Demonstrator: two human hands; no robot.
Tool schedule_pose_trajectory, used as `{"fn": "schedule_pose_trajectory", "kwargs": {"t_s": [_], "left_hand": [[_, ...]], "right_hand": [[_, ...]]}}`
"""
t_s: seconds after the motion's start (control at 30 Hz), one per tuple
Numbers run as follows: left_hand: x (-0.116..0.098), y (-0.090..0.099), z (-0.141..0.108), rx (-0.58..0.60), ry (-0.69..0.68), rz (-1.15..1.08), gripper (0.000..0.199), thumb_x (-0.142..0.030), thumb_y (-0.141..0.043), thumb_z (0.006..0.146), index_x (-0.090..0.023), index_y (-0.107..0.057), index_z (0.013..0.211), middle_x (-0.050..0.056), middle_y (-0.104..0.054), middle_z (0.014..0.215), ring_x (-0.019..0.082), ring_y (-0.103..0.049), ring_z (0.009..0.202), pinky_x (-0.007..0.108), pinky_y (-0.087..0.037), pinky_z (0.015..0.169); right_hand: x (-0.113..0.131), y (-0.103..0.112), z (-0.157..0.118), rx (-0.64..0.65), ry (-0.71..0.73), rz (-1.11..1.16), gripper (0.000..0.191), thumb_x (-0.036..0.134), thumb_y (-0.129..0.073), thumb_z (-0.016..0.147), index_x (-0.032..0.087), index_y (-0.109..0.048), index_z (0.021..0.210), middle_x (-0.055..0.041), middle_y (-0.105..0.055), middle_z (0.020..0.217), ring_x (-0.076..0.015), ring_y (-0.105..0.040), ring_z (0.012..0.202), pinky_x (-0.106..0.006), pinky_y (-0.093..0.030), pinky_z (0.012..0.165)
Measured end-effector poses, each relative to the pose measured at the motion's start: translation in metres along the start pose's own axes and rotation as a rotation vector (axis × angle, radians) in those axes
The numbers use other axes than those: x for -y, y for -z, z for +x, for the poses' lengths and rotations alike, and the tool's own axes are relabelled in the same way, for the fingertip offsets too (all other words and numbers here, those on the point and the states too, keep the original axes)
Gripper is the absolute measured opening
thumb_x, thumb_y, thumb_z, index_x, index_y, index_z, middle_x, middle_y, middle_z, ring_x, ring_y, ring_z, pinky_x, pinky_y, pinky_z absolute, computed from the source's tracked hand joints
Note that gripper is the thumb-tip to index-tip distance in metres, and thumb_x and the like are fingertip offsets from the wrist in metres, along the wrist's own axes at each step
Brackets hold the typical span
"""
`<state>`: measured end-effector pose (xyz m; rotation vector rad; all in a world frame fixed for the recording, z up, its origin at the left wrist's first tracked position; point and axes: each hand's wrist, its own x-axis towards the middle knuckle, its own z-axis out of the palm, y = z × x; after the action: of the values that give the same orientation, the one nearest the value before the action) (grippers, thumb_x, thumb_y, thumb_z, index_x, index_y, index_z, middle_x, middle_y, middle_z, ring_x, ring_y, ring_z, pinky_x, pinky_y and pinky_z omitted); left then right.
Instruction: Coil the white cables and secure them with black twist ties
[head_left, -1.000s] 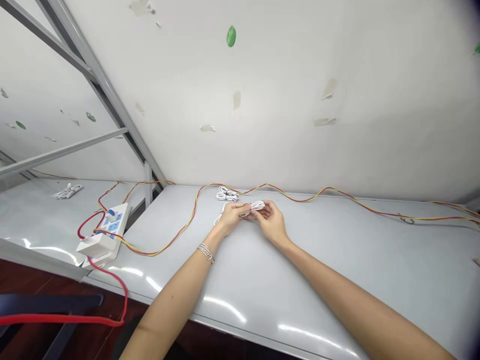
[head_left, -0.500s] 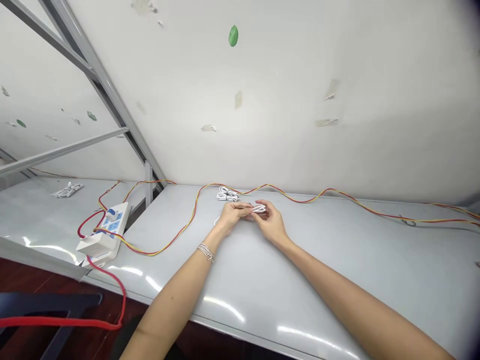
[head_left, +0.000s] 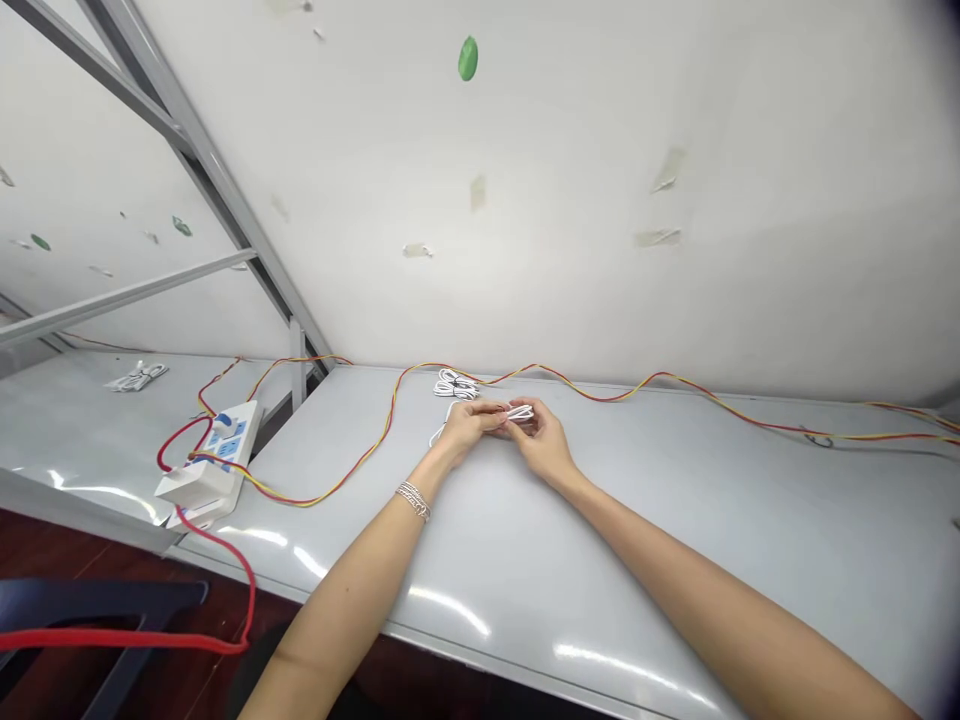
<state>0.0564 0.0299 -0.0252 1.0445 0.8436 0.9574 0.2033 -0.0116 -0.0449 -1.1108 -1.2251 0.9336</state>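
Both my hands meet over the grey tabletop [head_left: 510,540] around a small folded bundle of white cable [head_left: 519,412]. My left hand [head_left: 471,428] pinches the bundle's left end, fingers closed. From the right, my right hand [head_left: 543,440] grips its looped end between thumb and fingers. A loose length of the white cable curves out to the left of my left hand. Just behind my hands lies another white cable coil [head_left: 455,384], bound round its middle with a dark tie. My fingers hide part of the held bundle.
A twisted red and yellow wire [head_left: 660,377] snakes along the back of the table beneath the white wall. At left, a white power strip [head_left: 237,430] holds plugs and a thick red cord [head_left: 244,580]. A further white cable bundle [head_left: 138,376] lies beyond the metal frame [head_left: 225,180].
The camera view has shifted slightly. My hands keep hold of the cable bundle in nearly the same spot, and more of the loose white length shows beside my left hand.
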Motion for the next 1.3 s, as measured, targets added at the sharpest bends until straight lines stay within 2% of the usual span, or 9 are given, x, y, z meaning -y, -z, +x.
{"fn": "schedule_pose_trajectory", "kwargs": {"t_s": [0.17,0.37,0.47,0.53,0.7,0.87,1.13,1.3], "left_hand": [[-0.001,-0.003,-0.001,0.009,0.000,0.005,0.031,-0.022,-0.089,0.059,-0.009,-0.077,0.084,0.009,-0.074,0.083,0.018,-0.068,0.077,0.035,-0.055,0.082],[0.000,-0.004,-0.002,-0.026,-0.010,0.023,0.025,-0.021,-0.088,0.064,-0.010,-0.076,0.083,0.008,-0.074,0.081,0.018,-0.069,0.077,0.037,-0.057,0.082],[0.000,-0.005,-0.002,-0.033,-0.020,0.055,0.028,-0.025,-0.090,0.062,-0.010,-0.077,0.082,0.007,-0.074,0.080,0.018,-0.068,0.074,0.039,-0.059,0.080],[0.000,-0.005,-0.001,-0.050,-0.044,0.120,0.025,-0.024,-0.089,0.064,-0.011,-0.077,0.082,0.007,-0.074,0.080,0.018,-0.068,0.073,0.039,-0.060,0.079],[0.008,-0.001,0.004,-0.106,-0.142,0.323,0.008,-0.015,-0.078,0.074,-0.015,-0.079,0.082,0.008,-0.077,0.084,0.018,-0.069,0.071,0.038,-0.059,0.077],[0.007,-0.002,0.002,-0.109,-0.312,0.617,0.016,-0.008,-0.070,0.077,-0.018,-0.080,0.084,0.009,-0.079,0.092,0.023,-0.073,0.089,0.040,-0.057,0.090],[0.000,-0.006,-0.005,-0.154,-0.388,0.770,0.023,-0.003,-0.067,0.073,-0.017,-0.080,0.085,0.009,-0.078,0.094,0.026,-0.071,0.096,0.042,-0.053,0.097],[0.000,-0.006,-0.005,-0.158,-0.404,0.784,0.030,-0.003,-0.069,0.073,-0.020,-0.075,0.097,0.008,-0.078,0.097,0.025,-0.073,0.096,0.043,-0.053,0.098]], "right_hand": [[0.001,0.000,0.000,-0.019,-0.030,0.025,0.042,0.044,-0.076,0.072,0.023,-0.059,0.105,-0.0057,-0.073,0.087,-0.0269,-0.074,0.079,-0.045,-0.063,0.076],[0.000,0.001,-0.001,-0.047,-0.025,-0.104,0.039,0.039,-0.072,0.076,0.022,-0.061,0.109,-0.0083,-0.074,0.094,-0.0265,-0.073,0.080,-0.044,-0.061,0.075],[-0.002,0.002,-0.001,-0.145,0.085,-0.240,0.039,0.037,-0.071,0.074,0.020,-0.064,0.109,-0.0125,-0.070,0.106,-0.0272,-0.069,0.089,-0.043,-0.059,0.077],[-0.002,0.002,0.000,-0.191,0.181,-0.317,0.036,0.034,-0.069,0.074,0.020,-0.067,0.107,-0.0133,-0.068,0.110,-0.0282,-0.066,0.097,-0.045,-0.057,0.083],[0.001,0.001,-0.003,-0.188,0.319,-0.394,0.026,0.023,-0.057,0.078,0.022,-0.068,0.101,-0.0100,-0.071,0.106,-0.0275,-0.065,0.104,-0.048,-0.049,0.096],[0.004,0.000,-0.004,-0.133,0.315,-0.407,0.014,0.029,-0.061,0.082,0.022,-0.068,0.092,-0.0100,-0.073,0.096,-0.0278,-0.067,0.092,-0.048,-0.051,0.089],[0.003,0.000,-0.003,-0.092,0.273,-0.366,0.013,0.032,-0.064,0.082,0.022,-0.069,0.088,-0.0074,-0.074,0.091,-0.0245,-0.070,0.086,-0.043,-0.055,0.084],[0.005,0.001,-0.004,-0.089,0.278,-0.352,0.012,0.031,-0.063,0.084,0.023,-0.070,0.088,-0.0081,-0.075,0.093,-0.0246,-0.070,0.086,-0.043,-0.056,0.084]]}}
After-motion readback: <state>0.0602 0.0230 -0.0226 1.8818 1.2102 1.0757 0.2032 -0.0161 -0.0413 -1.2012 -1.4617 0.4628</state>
